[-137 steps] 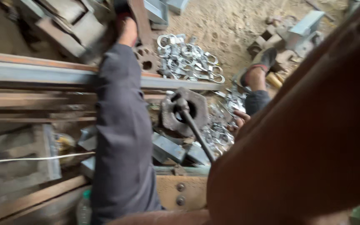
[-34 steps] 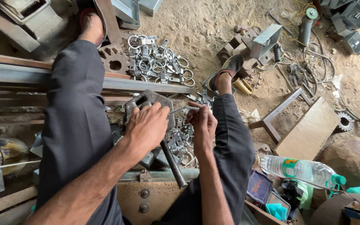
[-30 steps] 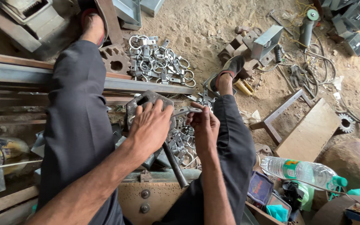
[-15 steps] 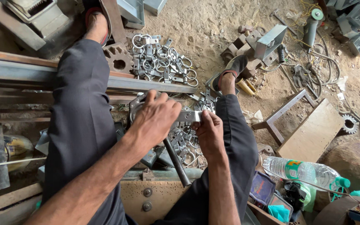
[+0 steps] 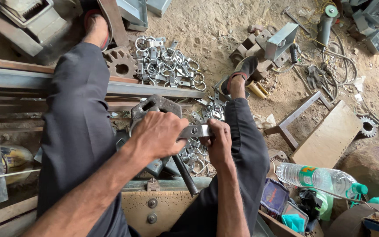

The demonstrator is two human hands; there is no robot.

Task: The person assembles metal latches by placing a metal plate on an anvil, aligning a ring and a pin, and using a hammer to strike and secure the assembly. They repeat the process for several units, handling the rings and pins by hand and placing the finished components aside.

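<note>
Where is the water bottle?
The water bottle lies on its side at the lower right of the head view, beside the person's right leg, just below the flat wooden board.

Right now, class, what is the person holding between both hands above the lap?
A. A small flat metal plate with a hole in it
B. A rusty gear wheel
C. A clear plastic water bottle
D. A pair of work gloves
A: the left hand and right hand both grip a small flat metal plate with a hole, while the water bottle and rusty gear wheel lie untouched.
</note>
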